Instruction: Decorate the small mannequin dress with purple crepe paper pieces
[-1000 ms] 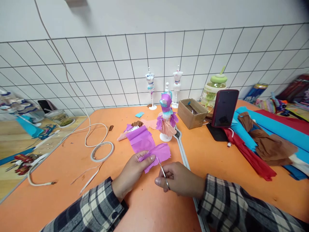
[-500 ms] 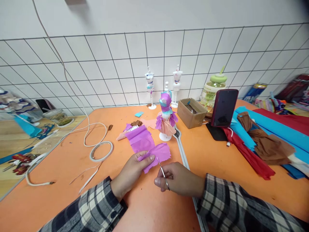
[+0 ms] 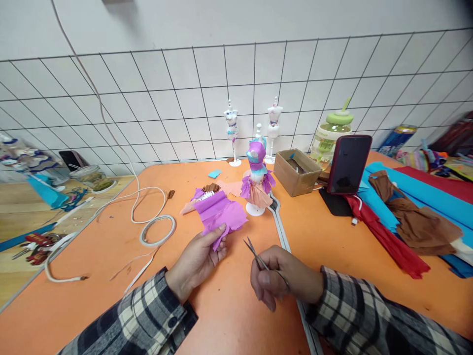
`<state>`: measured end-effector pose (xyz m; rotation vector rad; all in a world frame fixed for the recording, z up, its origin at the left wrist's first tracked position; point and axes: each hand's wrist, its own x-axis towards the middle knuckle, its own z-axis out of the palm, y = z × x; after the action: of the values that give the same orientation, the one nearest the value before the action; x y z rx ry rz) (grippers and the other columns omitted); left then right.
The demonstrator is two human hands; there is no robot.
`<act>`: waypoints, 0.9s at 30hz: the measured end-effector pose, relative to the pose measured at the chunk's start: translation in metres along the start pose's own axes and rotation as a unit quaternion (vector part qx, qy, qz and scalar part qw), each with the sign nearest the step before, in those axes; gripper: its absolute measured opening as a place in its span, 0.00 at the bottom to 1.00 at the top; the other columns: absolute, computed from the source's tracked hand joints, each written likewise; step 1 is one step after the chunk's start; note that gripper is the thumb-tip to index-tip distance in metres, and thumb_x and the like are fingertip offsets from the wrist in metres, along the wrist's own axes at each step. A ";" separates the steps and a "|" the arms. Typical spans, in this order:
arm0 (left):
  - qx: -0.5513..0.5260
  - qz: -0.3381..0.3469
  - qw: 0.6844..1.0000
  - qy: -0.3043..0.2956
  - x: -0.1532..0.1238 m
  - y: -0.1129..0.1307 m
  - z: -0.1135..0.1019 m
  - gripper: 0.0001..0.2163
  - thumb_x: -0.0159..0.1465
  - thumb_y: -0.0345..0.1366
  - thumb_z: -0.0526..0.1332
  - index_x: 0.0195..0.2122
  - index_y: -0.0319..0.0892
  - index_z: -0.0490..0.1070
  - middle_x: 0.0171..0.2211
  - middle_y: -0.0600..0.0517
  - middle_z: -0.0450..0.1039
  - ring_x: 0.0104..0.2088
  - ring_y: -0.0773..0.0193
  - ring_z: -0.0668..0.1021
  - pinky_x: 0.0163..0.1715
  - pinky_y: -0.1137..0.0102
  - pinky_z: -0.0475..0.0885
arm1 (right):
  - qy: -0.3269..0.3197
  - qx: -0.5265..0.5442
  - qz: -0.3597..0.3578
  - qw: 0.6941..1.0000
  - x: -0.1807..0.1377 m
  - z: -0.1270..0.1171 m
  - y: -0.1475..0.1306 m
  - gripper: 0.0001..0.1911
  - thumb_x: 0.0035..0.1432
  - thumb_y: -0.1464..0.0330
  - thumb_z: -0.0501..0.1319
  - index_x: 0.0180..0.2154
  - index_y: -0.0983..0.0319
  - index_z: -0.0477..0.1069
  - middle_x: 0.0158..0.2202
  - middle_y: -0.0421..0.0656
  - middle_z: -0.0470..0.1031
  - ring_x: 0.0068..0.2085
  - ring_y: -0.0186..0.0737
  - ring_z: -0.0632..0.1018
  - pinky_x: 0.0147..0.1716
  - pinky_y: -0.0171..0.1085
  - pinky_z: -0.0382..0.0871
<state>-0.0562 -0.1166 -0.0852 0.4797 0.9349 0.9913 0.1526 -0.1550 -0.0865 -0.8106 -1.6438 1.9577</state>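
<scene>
A piece of purple crepe paper (image 3: 233, 218) is pinched between the thumb and fingers of my left hand (image 3: 199, 259). Behind it lies another purple crepe sheet (image 3: 210, 207), partly covered. My right hand (image 3: 275, 276) grips small metal scissors (image 3: 257, 254) by the handles; their blades are slightly apart, point up and left, and do not touch the paper. Beyond my hands stands a small mannequin (image 3: 255, 172) dressed in purple, blue and peach paper, on a white round base. Two white mini mannequins, one on the left (image 3: 231, 129) and one on the right (image 3: 274, 123), stand by the wall.
To the left are a tape roll (image 3: 157, 230) and a white cable (image 3: 138, 197). A cardboard box (image 3: 295, 172), a phone (image 3: 349, 165) on a stand and a green-lidded bottle (image 3: 334, 133) stand back right. Red crepe paper (image 3: 399, 246) and brown crepe paper (image 3: 417, 222) lie at right.
The scissors have come away from the purple paper as my right hand moved right and down. My left hand has shifted slightly left and turned, its fingers now showing under the paper.
</scene>
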 end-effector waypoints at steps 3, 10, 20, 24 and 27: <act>0.041 -0.008 0.999 -0.025 -0.003 -0.005 0.002 0.09 0.56 0.33 0.73 0.32 0.37 0.73 0.24 0.55 0.72 0.23 0.73 0.72 0.25 0.78 0.71 | -0.014 0.007 0.008 1.000 0.000 0.001 0.001 0.28 0.56 0.45 0.62 0.29 0.65 0.73 0.19 0.39 0.72 0.18 0.27 0.64 0.17 0.28 0.56; 0.081 -0.001 0.994 -0.072 -0.010 -0.010 0.008 0.12 0.54 0.37 0.74 0.29 0.38 0.74 0.25 0.55 0.70 0.24 0.72 0.69 0.25 0.76 0.67 | 0.039 -0.053 0.048 0.997 0.005 0.002 0.006 0.22 0.59 0.52 0.62 0.28 0.65 0.74 0.18 0.38 0.72 0.18 0.27 0.64 0.18 0.28 0.56; 0.152 0.020 0.982 -0.108 -0.012 -0.014 0.008 0.12 0.55 0.40 0.73 0.30 0.38 0.75 0.26 0.54 0.69 0.27 0.69 0.68 0.29 0.73 0.65 | 0.068 -0.088 0.058 0.992 0.007 0.004 0.010 0.20 0.60 0.53 0.61 0.29 0.64 0.71 0.21 0.38 0.73 0.21 0.28 0.69 0.21 0.28 0.61; 0.206 0.037 0.970 -0.119 -0.012 -0.016 0.006 0.12 0.58 0.42 0.71 0.33 0.39 0.76 0.28 0.52 0.71 0.30 0.66 0.72 0.34 0.70 0.67 | 0.106 -0.127 0.051 0.985 0.009 0.007 0.016 0.17 0.59 0.56 0.64 0.29 0.62 0.69 0.22 0.37 0.73 0.24 0.30 0.71 0.25 0.29 0.62; 0.244 0.054 0.957 -0.145 -0.010 -0.018 0.004 0.12 0.61 0.44 0.68 0.33 0.38 0.76 0.30 0.51 0.73 0.32 0.63 0.74 0.38 0.67 0.68 | 0.131 -0.164 0.052 0.976 0.010 0.008 0.019 0.16 0.59 0.56 0.64 0.29 0.62 0.69 0.24 0.38 0.73 0.27 0.31 0.72 0.26 0.30 0.63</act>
<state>-0.0463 -0.1344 -0.0917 1.0727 0.8895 0.7546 0.1404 -0.1574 -0.1059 -1.2450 -1.8138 1.5792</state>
